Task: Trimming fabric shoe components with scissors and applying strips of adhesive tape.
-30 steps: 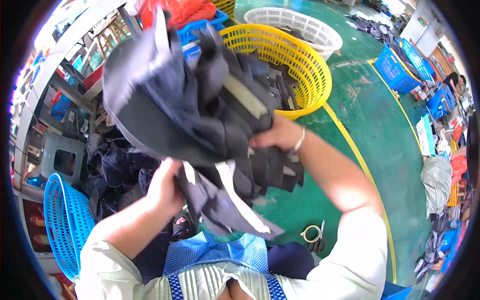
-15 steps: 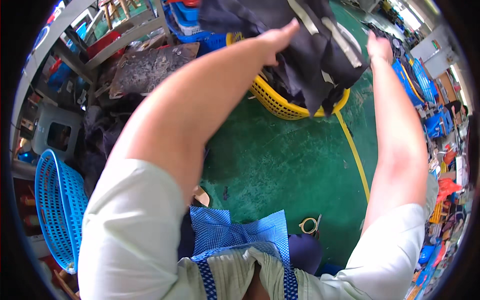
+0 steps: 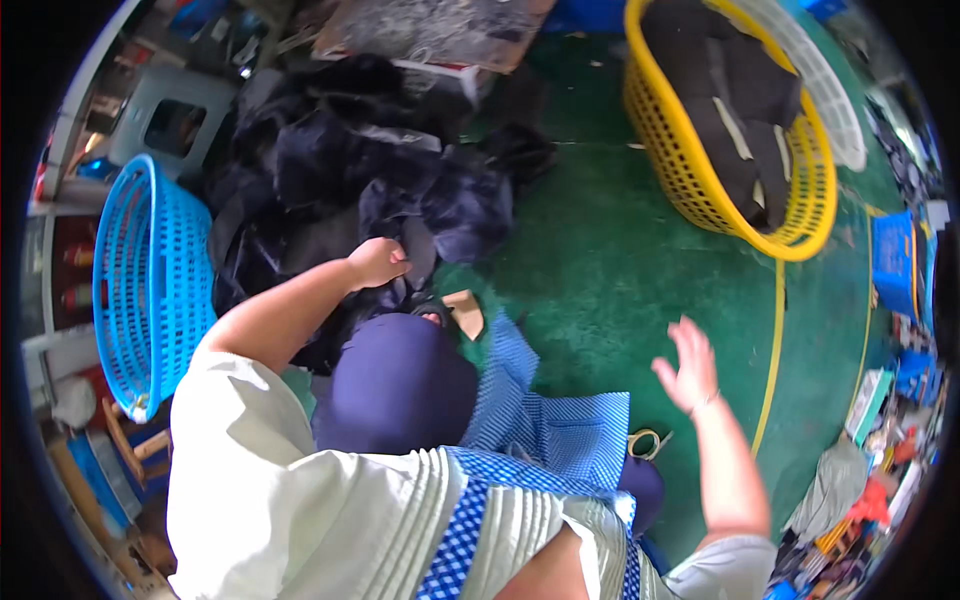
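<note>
My left hand [image 3: 378, 263] is closed at the near edge of a heap of black fabric [image 3: 330, 165], apparently pinching a dark piece of it. The heap lies on the floor ahead and to the left, with some pieces looking furry. My right hand [image 3: 690, 368] hangs over the green floor at the right, fingers spread and holding nothing. Farther off at the right stands a yellow basket [image 3: 670, 165]. Inside it rest black fabric pieces [image 3: 710, 85] with pale strips on them.
A tall blue basket [image 3: 180, 290] stands at my left beside a grey stool [image 3: 170, 120]. Behind the heap is a worn board [image 3: 430, 30]. A tape roll [image 3: 645, 445] lies by my right knee. Blue crates [image 3: 895, 265] and mixed goods line the right side.
My hands have left the yellow basket, where dark fabric was held up over it; that fabric now lies inside. The view has swung left, and my left hand has reached the black heap.
</note>
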A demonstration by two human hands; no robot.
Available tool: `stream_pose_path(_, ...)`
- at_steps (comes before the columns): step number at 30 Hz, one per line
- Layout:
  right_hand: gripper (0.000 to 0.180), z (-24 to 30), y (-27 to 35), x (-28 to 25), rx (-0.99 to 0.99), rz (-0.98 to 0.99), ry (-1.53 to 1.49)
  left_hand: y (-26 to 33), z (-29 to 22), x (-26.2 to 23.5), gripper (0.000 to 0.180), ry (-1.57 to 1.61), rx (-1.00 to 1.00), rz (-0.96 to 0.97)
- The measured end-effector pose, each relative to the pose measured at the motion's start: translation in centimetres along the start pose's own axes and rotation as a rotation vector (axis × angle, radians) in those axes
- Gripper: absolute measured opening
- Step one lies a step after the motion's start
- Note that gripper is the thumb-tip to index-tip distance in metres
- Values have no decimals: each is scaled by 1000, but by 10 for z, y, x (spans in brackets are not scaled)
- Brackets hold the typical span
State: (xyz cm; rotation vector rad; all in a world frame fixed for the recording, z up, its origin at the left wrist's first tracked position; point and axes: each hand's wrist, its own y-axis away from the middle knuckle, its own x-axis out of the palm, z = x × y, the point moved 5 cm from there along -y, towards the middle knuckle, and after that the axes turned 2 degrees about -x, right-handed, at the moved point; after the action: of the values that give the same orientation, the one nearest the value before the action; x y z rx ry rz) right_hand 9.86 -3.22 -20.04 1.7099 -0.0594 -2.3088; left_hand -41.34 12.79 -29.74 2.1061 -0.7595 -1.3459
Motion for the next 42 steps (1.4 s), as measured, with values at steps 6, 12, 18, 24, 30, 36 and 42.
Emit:
stream_pose_path(6, 52, 1, 51, 76, 448, 59, -418, -24, 5, 14, 45, 155, 43, -334)
stream_pose_path(12, 44, 21, 46, 67, 607, -100, -597, -120, -47, 10, 75, 226, -320, -478)
stream_pose_path(18, 37, 39, 47, 102, 682, -128, -822, -86, -120, 92, 39, -119, 235, 138)
stream_pose_path(24, 39, 94, -15, 122, 595, -61, -948, -43, -126, 105, 45, -576, 440, 811)
stream_pose_path(30, 38, 110, 3, 128, 524, -59, -804, -155, -189, -20, 26, 710, 531, -232)
stream_pose_path(36, 38, 97, 39, 150, 816, -132, -900, -245, -231, 18, 53, -411, 376, -296)
stream_pose_path(42, 42, 77, 52, 169, 1013, -257, -1019, -201, -271, 106, 16, -522, 993, -453)
